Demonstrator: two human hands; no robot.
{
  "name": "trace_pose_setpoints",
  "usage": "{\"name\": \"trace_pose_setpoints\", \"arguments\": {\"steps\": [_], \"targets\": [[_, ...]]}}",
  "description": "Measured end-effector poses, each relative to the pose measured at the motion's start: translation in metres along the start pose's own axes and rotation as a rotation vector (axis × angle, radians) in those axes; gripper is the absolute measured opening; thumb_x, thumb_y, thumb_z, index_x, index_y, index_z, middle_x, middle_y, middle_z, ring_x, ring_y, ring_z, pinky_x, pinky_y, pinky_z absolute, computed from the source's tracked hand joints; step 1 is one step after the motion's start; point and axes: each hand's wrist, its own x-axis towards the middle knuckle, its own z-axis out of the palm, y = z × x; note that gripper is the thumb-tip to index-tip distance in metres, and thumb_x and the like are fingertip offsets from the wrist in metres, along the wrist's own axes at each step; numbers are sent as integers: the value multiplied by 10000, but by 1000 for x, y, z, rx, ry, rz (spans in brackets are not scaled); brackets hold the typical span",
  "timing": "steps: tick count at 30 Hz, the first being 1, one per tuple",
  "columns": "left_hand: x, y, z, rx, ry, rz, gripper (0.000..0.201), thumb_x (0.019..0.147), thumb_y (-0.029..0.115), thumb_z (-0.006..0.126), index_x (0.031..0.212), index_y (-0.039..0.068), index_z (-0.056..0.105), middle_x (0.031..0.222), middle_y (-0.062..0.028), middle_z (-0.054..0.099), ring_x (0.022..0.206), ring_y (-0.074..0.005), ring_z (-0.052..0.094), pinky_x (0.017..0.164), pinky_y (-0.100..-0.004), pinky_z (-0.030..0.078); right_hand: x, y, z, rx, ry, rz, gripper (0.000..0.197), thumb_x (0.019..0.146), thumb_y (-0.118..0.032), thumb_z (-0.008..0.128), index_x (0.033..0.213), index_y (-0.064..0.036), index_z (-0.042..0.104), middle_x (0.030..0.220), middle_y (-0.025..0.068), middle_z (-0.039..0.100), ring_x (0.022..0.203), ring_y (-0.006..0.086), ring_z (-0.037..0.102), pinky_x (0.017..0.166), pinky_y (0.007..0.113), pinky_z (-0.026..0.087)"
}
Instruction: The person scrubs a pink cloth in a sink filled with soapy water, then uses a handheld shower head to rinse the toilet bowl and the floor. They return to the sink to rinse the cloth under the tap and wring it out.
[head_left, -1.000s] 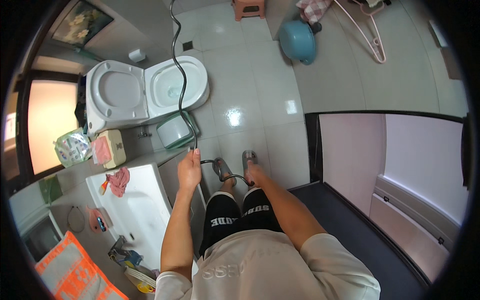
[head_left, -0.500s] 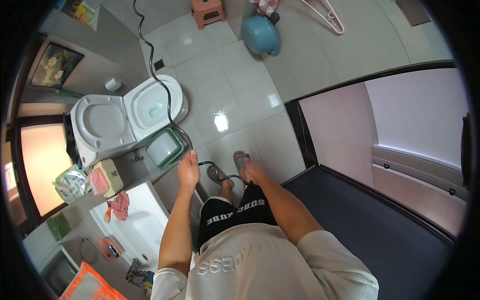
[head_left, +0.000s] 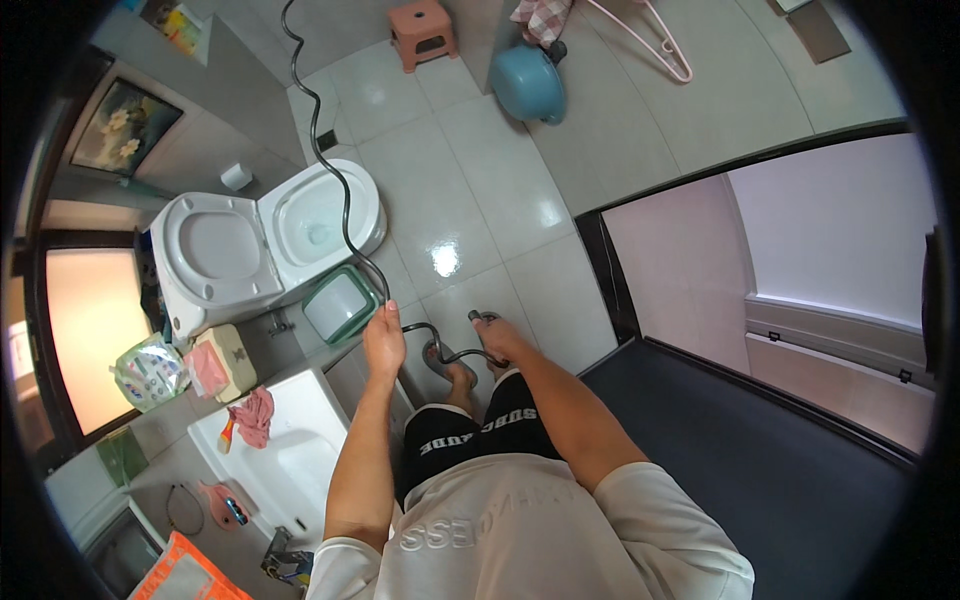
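A dark, shiny flexible hose (head_left: 345, 205) runs down from the top of the view, passing over the toilet bowl. My left hand (head_left: 384, 345) is closed around it near the green-rimmed bin. Between my hands the hose sags in a loose bend and reaches the underside of my right hand (head_left: 507, 343). That hand is closed around the end of the hose, with a short dark tip (head_left: 475, 316) sticking out past the fingers. Most of this end piece is hidden in my grip. Below my hands are my slippered feet (head_left: 455, 370).
At left stand the toilet (head_left: 322, 215) with its lid raised, the bin (head_left: 342, 303) and a white sink (head_left: 290, 450) with a pink cloth (head_left: 255, 417). A brown stool (head_left: 424, 35) and a blue basin (head_left: 528, 84) are farther off. Right is a dark-framed doorway (head_left: 625, 300). The tiles look wet.
The view has shifted slightly, so the room sits a little lower and to the right. A dark tip now shows beyond my right fingers. Both hands keep their hold.
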Motion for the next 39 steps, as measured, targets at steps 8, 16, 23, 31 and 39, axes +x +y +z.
{"name": "trace_pose_setpoints", "arguments": {"steps": [8,16,23,31,39], "targets": [[13,-10,11,20,-9,61,540,1054,461,390,909,-14,603,871,-282,631,885,-498,589,781,-541,447,-7,4,-23,125,484,162,632,983,-525,497,974,83,671,778,243,687,756,338,714,709,432,561],[36,7,18,26,-15,-10,520,1053,444,392,902,-9,598,872,-280,631,881,-500,585,778,-543,446,38,-8,-38,-5,173,-6,594,988,-498,495,1006,69,672,825,221,667,769,334,674,692,417,540],[64,35,40,6,-46,-44,545,1057,455,392,883,-22,589,813,-274,610,822,-488,585,743,-518,453,117,9,-66,129,273,102,599,1013,-483,455,879,64,660,618,151,632,559,307,645,575,415,528],[92,79,81,36,4,-81,569,1054,472,406,849,-25,593,765,-258,616,763,-452,602,716,-516,458,126,-38,-154,97,175,45,624,1028,-495,446,836,63,647,616,168,635,524,324,641,538,451,517],[128,67,49,150,122,-206,516,1058,440,400,911,-3,620,894,-300,647,902,-517,604,777,-562,464,163,-132,-115,40,-88,-27,640,983,-529,514,801,74,628,610,185,627,519,346,635,522,473,509]]}}
